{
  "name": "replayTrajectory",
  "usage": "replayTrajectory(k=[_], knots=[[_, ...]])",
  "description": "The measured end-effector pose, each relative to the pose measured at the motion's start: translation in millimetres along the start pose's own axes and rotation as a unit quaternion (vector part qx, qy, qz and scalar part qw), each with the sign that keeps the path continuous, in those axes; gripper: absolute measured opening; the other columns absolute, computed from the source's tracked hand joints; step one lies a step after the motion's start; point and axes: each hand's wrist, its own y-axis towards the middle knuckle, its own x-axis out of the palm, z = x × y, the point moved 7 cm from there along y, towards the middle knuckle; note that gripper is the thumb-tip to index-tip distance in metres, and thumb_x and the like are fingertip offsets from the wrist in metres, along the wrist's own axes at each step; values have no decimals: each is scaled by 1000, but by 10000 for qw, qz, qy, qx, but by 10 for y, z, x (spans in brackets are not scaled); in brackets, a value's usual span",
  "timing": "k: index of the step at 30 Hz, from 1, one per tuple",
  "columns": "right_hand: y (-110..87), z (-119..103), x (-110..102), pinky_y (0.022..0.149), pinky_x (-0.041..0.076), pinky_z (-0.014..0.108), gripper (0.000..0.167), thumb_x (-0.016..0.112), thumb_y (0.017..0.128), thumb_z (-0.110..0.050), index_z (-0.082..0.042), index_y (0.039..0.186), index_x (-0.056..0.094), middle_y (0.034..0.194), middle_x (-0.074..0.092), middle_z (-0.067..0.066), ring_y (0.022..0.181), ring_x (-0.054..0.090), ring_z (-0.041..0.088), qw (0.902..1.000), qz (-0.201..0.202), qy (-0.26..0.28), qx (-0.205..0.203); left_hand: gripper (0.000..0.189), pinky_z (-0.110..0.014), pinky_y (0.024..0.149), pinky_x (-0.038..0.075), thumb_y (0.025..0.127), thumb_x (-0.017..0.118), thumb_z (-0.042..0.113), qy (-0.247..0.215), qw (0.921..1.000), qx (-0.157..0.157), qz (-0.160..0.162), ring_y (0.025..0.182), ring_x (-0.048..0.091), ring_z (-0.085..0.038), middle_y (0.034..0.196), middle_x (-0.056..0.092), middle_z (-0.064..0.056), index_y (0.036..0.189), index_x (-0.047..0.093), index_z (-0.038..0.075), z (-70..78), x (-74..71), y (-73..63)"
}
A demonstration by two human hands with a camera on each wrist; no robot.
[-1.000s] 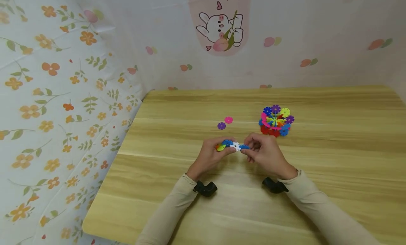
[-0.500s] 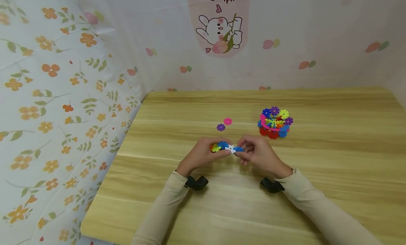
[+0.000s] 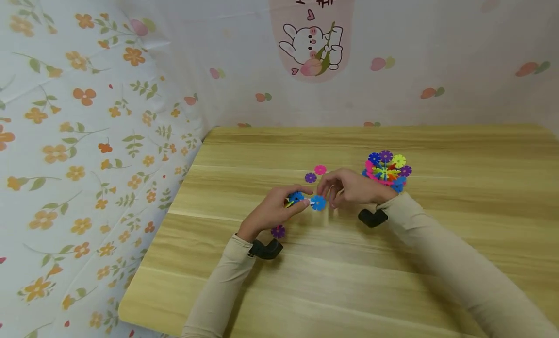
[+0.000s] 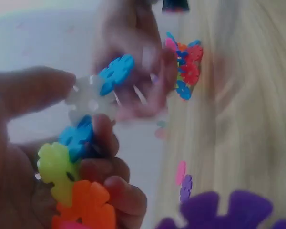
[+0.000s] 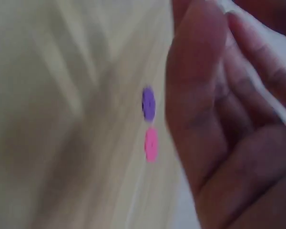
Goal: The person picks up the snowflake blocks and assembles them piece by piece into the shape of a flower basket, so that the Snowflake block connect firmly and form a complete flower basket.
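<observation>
My left hand [image 3: 275, 208] holds a chain of slotted plastic snowflake discs, its thumb and fingers pinching the white disc [image 4: 88, 90]. A light-blue disc [image 3: 318, 203] sticks out from the white one at the chain's end. Further along, the left wrist view shows another blue disc [image 4: 76, 139], a yellow-green disc [image 4: 55, 167] and an orange disc [image 4: 88, 205]. A purple disc [image 3: 277, 231] shows below the left palm. My right hand [image 3: 349, 188] has nothing in its loosely bent fingers. It hovers just right of a loose purple disc [image 3: 310, 177] and a loose pink disc [image 3: 320, 170].
A round multicoloured build of joined discs [image 3: 384, 171] stands on the wooden table [image 3: 458, 221], partly behind the right forearm. White patterned cloth [image 3: 244, 61] hangs along the table's back and left sides. Black wrist mounts [image 3: 372, 218] sit on both sleeves.
My right hand has released the light-blue end disc and shifted up toward the two loose discs. In my left hand the chain has turned, and its purple disc now shows below.
</observation>
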Motion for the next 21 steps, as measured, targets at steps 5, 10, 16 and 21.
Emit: replayTrajectory(k=[5, 10, 16, 21], knots=[[304, 191, -313, 72, 50, 38, 31, 60, 85, -2, 1, 115, 59, 100, 61, 16, 86, 58, 26, 9703, 1149, -1961, 825, 31, -25, 59, 43, 92, 58, 38, -29, 9998, -148, 112, 66, 49, -8, 93, 61, 5, 119, 62, 23, 30, -13, 49], [467, 335, -341, 68, 50, 45, 36, 66, 81, -14, -7, 117, 61, 104, 54, 19, 86, 55, 33, 9112, 1373, -3448, 1789, 33, -27, 67, 50, 88, 62, 40, -143, 9999, -15, 77, 81, 57, -11, 106, 63, 5, 116, 65, 23, 60, 22, 110], [422, 364, -353, 56, 44, 36, 18, 69, 75, -9, -5, 90, 60, 83, 53, 12, 72, 51, 27, 9064, 1577, -3370, 2000, 32, -26, 70, 50, 89, 61, 39, -73, 9999, 79, 128, 83, 57, -9, 107, 63, 6, 115, 66, 20, 75, 45, 154], [213, 285, -258, 56, 42, 31, 19, 71, 74, -9, -3, 88, 59, 74, 57, 5, 64, 50, 21, 9405, 1381, -2785, 1371, 31, -25, 66, 50, 92, 58, 35, -149, 9996, 24, 221, 77, 57, -10, 102, 63, 3, 113, 66, 14, 51, 56, 159]])
